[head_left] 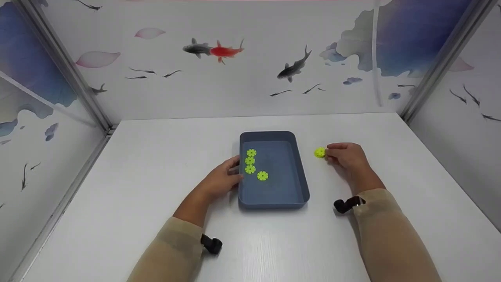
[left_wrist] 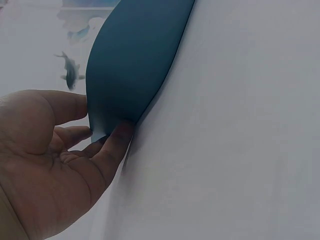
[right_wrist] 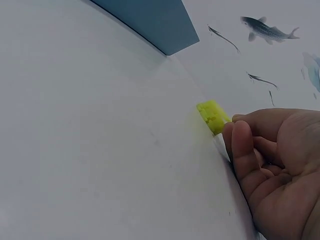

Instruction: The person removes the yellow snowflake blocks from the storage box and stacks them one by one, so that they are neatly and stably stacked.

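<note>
Bench (head_left: 176, 145), white, before walls (head_left: 250, 88) printed with fish; blue-grey tray (head_left: 280, 192) at its middle.
Left hand (head_left: 220, 179), fingers loosely extended, touches the tray's outer left wall; right hand (head_left: 349, 156) pinches a bright yellow piece (head_left: 319, 152) right of the tray. Inside lie four yellow-green notched discs (head_left: 262, 176), three in a column, one apart.

Plain beige sleeves (head_left: 397, 235) at 5 and 7 o'clock, each with 1 rounded black device (head_left: 213, 245) at the cuff (head_left: 373, 196).

Soft light, faint shadows in head view; dimmer wrist views.
</note>
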A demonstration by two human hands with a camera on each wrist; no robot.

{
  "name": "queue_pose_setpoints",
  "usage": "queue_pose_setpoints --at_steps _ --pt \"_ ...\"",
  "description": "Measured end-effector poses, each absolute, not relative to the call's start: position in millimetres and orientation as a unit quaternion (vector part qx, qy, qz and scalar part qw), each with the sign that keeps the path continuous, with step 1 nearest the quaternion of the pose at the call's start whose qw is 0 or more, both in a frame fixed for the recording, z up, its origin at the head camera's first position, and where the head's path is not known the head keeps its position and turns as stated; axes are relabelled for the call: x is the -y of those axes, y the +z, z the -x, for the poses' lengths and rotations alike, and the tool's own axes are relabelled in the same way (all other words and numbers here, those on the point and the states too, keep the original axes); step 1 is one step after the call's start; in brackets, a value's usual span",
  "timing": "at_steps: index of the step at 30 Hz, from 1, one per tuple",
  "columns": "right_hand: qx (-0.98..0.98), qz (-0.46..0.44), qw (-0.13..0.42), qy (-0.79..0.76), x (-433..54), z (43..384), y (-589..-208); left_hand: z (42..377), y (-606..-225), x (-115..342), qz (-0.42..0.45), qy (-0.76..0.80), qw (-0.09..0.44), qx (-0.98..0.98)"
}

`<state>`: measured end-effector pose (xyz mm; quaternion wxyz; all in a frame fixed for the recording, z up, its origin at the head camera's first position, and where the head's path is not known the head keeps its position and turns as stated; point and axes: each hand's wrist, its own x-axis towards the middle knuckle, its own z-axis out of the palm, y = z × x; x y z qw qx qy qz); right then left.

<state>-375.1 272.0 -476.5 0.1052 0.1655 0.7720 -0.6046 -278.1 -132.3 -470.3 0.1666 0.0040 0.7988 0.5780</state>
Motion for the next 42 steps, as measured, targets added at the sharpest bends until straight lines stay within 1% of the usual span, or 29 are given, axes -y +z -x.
queue_pose_setpoints --at_steps 10,17,23,37,42 --pt "-0.742 -0.176 0.098 -0.639 -266.3 370.8 -473.3 278.7 -470.1 132.6 -0.007 0.576 0.165 -0.801" --pt "-0.791 -0.118 0.068 -0.596 -254.6 369.7 -457.7 278.2 -469.8 132.8 -0.009 0.579 0.164 -0.799" --pt "-0.779 -0.055 0.062 -0.622 -236.3 361.4 -439.9 277.4 -467.7 131.6 -0.004 0.571 0.164 -0.805" --pt "-0.775 0.06 0.089 -0.623 -179.8 345.7 -405.9 275.4 -465.7 130.6 -0.001 0.565 0.16 -0.809" --pt "-0.786 0.098 0.114 -0.6 -160.3 347.9 -395.6 278.0 -468.7 132.1 -0.005 0.569 0.163 -0.806"
